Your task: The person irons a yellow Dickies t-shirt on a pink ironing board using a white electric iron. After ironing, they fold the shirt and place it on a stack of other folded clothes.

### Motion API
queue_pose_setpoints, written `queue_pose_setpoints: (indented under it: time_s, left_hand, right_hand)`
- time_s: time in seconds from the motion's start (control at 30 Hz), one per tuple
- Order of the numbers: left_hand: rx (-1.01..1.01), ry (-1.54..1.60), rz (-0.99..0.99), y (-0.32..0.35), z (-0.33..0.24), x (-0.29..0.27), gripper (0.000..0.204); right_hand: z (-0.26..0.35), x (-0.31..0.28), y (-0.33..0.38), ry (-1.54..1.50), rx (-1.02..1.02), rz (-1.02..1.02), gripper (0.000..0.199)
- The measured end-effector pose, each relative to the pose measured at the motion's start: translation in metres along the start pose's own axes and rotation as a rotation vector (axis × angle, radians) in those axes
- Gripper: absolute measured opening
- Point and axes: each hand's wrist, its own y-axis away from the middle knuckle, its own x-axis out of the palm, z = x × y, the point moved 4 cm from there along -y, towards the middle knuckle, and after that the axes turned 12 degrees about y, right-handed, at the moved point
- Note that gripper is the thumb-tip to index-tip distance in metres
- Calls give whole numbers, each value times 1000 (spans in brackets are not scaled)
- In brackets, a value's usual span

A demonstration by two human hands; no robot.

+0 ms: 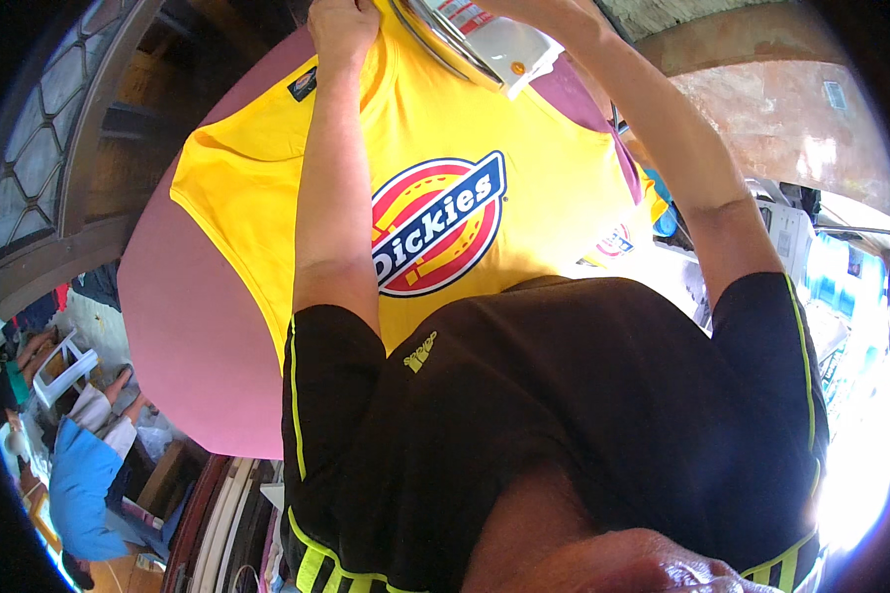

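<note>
A bright yellow sleeveless shirt (554,178) lies spread over a pink padded board (198,326), its red, white and blue printed emblem facing up. My left hand (344,30) is at the shirt's far edge, fingers closed on the yellow cloth; the fingertips are partly cut off by the upper rim. Beyond the emblem, a white clothes iron (509,49) with a shiny metal base is tilted over the shirt. My right hand (534,8) is on top of the iron, closed around its upper part, though most of the fingers lie outside the picture.
At lower left, a person in a blue shirt (84,484) sits near a white plastic stool (66,368). A brown window frame with a metal grille (35,148) stands at left. Cluttered goods and a white box (786,232) are at right.
</note>
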Motion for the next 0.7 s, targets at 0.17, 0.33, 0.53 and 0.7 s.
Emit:
queue_pose_setpoints:
  time_s: [0.17,0.33,0.53,0.7]
  left_hand:
    - [-20,-52,27,1,-4,-10,8]
    - [143,85,50,3,1,-4,13]
    - [129,73,20,0,12,-12,14]
    - [-146,121,54,-13,11,-6,14]
  right_hand:
    - [30,-43,17,-465,296,312,45]
    - [20,-58,69,-322,-123,-172,49]
    - [8,-44,101,-265,-63,44,42]
    - [-9,-40,82,-93,-28,-55,37]
